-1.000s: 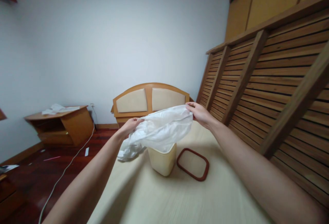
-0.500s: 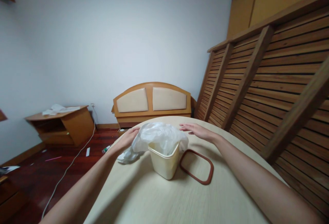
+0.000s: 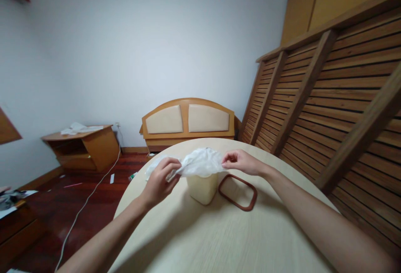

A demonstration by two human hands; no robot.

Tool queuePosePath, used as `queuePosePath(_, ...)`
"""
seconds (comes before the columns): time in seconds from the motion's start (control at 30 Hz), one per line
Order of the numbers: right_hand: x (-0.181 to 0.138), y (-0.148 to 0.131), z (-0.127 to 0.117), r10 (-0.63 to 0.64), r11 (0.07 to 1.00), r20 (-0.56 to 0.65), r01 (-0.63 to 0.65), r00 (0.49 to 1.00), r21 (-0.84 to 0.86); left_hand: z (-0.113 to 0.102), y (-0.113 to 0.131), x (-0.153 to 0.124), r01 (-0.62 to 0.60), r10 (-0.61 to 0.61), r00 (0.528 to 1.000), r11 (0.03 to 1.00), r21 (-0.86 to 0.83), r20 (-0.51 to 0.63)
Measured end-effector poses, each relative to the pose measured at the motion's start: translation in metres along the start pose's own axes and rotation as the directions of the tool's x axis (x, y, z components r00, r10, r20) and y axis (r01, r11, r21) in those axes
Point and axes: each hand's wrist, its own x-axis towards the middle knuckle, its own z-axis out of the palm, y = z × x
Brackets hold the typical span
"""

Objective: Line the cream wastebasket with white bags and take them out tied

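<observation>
A cream bin (image 3: pixel 203 190) stands upright on the round table (image 3: pixel 232 243). Spread across its mouth is a translucent white plastic bag (image 3: pixel 200 162), which hides the rim. My left hand (image 3: pixel 164 179) pinches the bag's edge on the left side of the bin. On the other side, my right hand (image 3: pixel 241 161) has thumb and fingers closed on the bag's right edge. Flat on the table, just right of the bin, lies a brown rounded-rectangular ring (image 3: pixel 238 192), apart from both hands.
Behind the table stands a wooden headboard (image 3: pixel 188 118) with two pale panels. A slatted wooden frame (image 3: pixel 313 97) leans along the right. At the left are a low cabinet (image 3: pixel 103 147) with white sheets on it and a white cable (image 3: pixel 84 206) across the dark red floor.
Both hands have closed on the bag's edges, the right one having been open and apart from it. The bag is now drawn out over the front rim, which showed before.
</observation>
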Motion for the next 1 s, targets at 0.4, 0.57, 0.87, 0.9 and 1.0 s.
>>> queuePosePath(0.4,-0.041,-0.037,0.040,-0.533,0.453,0.314,0.578,0.786,-0.679,0.019,0.047,-0.019,-0.454,0.438,0.840,0.890,-0.028,0.321)
queuePosePath(0.57,-0.051,-0.018,0.046,-0.447,0.420,0.264,0.461,0.855,-0.782,0.030,0.041,-0.029,-0.344,0.330,0.772,0.936,-0.080,0.543)
queuePosePath(0.87,-0.073,-0.001,0.064,-0.166,0.743,0.302,0.320,0.939,-0.588,0.030,0.016,-0.029,0.171,-0.120,0.909,0.980,-0.096,0.400)
queuePosePath(0.9,-0.067,-0.001,0.060,-0.180,0.758,0.192,0.261,0.965,-0.598,0.031,0.010,-0.022,0.288,-0.257,0.930,0.954,-0.086,0.265)
queuePosePath(1.0,-0.042,0.006,0.047,-0.178,0.842,-0.282,-0.003,0.943,-0.540,0.039,-0.008,0.006,0.608,-0.607,0.791,0.766,-0.209,0.074)
